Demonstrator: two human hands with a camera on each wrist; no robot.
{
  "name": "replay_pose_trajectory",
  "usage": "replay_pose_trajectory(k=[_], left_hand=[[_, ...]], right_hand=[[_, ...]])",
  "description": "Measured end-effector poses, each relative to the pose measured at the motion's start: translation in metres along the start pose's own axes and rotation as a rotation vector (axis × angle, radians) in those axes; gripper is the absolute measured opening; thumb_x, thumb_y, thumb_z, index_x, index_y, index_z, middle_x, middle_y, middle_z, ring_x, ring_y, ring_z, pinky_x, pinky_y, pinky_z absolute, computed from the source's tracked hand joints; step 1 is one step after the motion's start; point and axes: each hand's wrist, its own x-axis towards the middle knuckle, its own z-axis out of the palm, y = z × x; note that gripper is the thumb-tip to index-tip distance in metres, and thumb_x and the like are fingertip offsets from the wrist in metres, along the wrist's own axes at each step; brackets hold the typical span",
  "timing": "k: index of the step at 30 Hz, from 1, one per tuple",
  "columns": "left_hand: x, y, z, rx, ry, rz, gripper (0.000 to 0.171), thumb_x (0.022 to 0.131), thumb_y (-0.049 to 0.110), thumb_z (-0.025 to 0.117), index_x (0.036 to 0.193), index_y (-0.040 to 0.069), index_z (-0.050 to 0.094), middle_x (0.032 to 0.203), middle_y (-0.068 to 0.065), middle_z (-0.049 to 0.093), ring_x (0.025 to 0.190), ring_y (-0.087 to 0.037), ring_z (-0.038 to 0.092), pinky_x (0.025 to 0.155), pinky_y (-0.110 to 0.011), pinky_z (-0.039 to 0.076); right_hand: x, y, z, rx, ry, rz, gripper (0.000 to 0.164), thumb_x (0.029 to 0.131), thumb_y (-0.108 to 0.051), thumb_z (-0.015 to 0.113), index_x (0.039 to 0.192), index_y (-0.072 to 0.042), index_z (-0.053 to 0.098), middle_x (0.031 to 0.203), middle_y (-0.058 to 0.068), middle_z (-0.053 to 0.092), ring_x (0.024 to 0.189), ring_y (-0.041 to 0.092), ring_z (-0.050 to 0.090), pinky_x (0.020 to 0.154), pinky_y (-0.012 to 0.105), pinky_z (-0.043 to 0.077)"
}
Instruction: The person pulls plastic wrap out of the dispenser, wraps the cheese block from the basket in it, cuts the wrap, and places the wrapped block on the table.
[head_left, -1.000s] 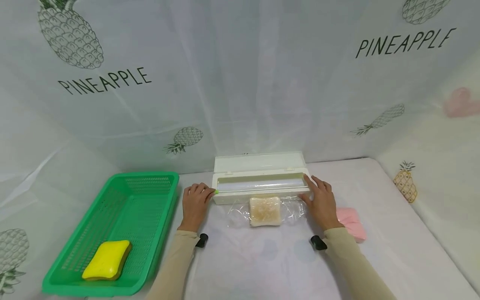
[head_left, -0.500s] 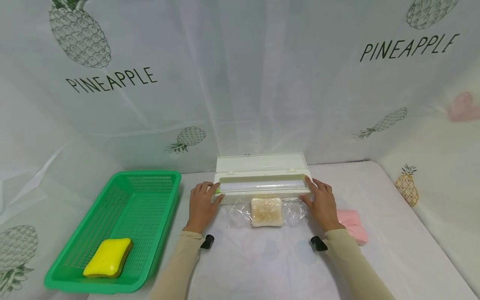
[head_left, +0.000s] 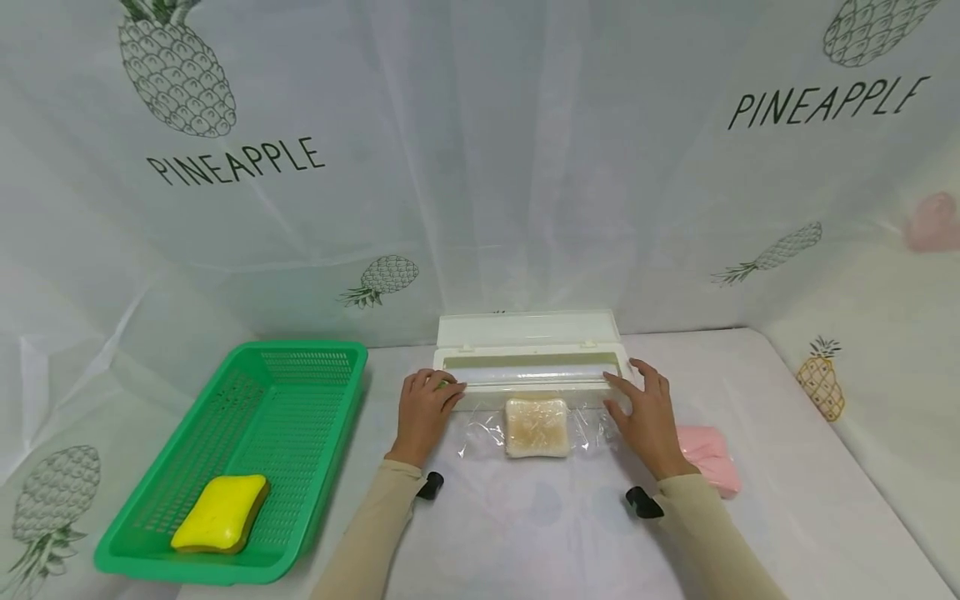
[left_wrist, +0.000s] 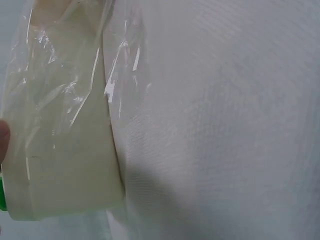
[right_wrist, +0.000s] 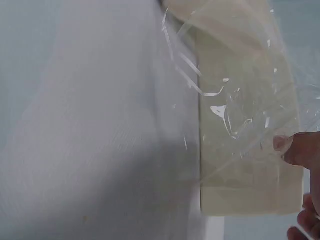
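Observation:
A white cling film dispenser (head_left: pixel 532 398) stands at the back of the table with its lid (head_left: pixel 525 330) raised, the roll showing inside. Clear cling film (right_wrist: pixel 235 107) hangs over its front wall around a toast-like slice (head_left: pixel 537 428). My left hand (head_left: pixel 422 412) is at the dispenser's left end, thumb and index finger close together at the front edge, beside a green slider. I cannot tell whether they pinch the film. My right hand (head_left: pixel 647 417) is at the right end, thumb touching the film and index finger on the top edge, with a gap between them.
On the left stands a green basket (head_left: pixel 318 492) with a yellow cushion-shaped block (head_left: pixel 221 514) inside. A pink block (head_left: pixel 708 458) lies just right of my right wrist. White sheeting with pineapple prints surrounds the table.
My left hand has moved right, from the green slider to the front edge beside it. My right index finger has come forward from the back of the roll's opening toward the front edge.

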Motion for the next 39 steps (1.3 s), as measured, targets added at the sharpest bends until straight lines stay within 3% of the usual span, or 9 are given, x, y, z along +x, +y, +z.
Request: replay_pose_trajectory(k=[4,8,13,17,30,35,39], left_hand=[[-0.004,0.001,0.001,-0.010,0.054,0.025,0.007,0.077,0.022,0.074,0.083,0.021,0.075,0.088,0.008,0.060,0.092,-0.017,0.052,0.084,-0.036,0.037],[-0.010,0.001,0.000,-0.050,0.065,0.045,0.006,0.077,0.020,0.073,0.082,0.021,0.074,0.085,0.008,0.060,0.090,-0.017,0.052,0.082,-0.036,0.037],[-0.018,0.001,-0.002,-0.102,0.012,0.100,0.009,0.077,0.016,0.073,0.083,0.022,0.075,0.079,0.008,0.058,0.083,-0.015,0.052,0.081,-0.036,0.037],[-0.022,0.000,-0.007,-0.116,-0.058,0.140,0.012,0.075,0.013,0.075,0.082,0.022,0.076,0.076,0.010,0.053,0.081,-0.013,0.050,0.081,-0.034,0.036],[-0.025,-0.006,-0.012,-0.049,-0.166,0.216,0.019,0.074,0.010,0.075,0.088,0.024,0.076,0.081,0.010,0.053,0.087,-0.013,0.049,0.086,-0.034,0.035],[-0.027,-0.008,-0.012,-0.048,-0.214,0.196,0.022,0.075,0.010,0.075,0.091,0.024,0.076,0.084,0.010,0.054,0.091,-0.014,0.049,0.088,-0.035,0.035],[-0.031,-0.008,-0.013,-0.097,-0.228,0.123,0.021,0.080,0.012,0.072,0.098,0.023,0.075,0.087,0.010,0.059,0.096,-0.014,0.051,0.088,-0.035,0.034]], right_hand=[[0.000,-0.004,0.000,0.043,0.033,-0.078,0.033,0.071,-0.002,0.076,0.103,-0.012,0.072,0.128,0.018,0.044,0.112,0.042,0.038,0.091,0.052,0.030],[-0.002,-0.007,-0.002,0.090,0.023,-0.177,0.027,0.072,0.006,0.072,0.092,-0.012,0.074,0.113,0.012,0.055,0.102,0.035,0.046,0.085,0.047,0.034],[-0.006,-0.003,-0.007,0.138,0.009,-0.304,0.029,0.070,0.016,0.066,0.076,-0.011,0.072,0.095,0.006,0.060,0.085,0.025,0.050,0.076,0.041,0.036],[-0.007,0.004,-0.009,0.116,0.019,-0.363,0.026,0.065,0.015,0.070,0.067,-0.010,0.070,0.088,0.005,0.060,0.080,0.024,0.051,0.070,0.039,0.036],[-0.008,0.007,-0.012,-0.077,-0.030,-0.374,0.024,0.067,0.009,0.070,0.064,-0.014,0.064,0.088,-0.002,0.058,0.084,0.022,0.050,0.070,0.037,0.037],[-0.010,0.009,-0.010,-0.064,-0.045,-0.379,0.023,0.066,0.008,0.073,0.065,-0.014,0.066,0.088,0.000,0.058,0.083,0.022,0.050,0.070,0.038,0.038],[-0.013,0.013,-0.013,0.016,-0.059,-0.354,0.022,0.068,0.008,0.072,0.076,-0.012,0.072,0.091,0.000,0.059,0.082,0.019,0.050,0.072,0.033,0.037]])
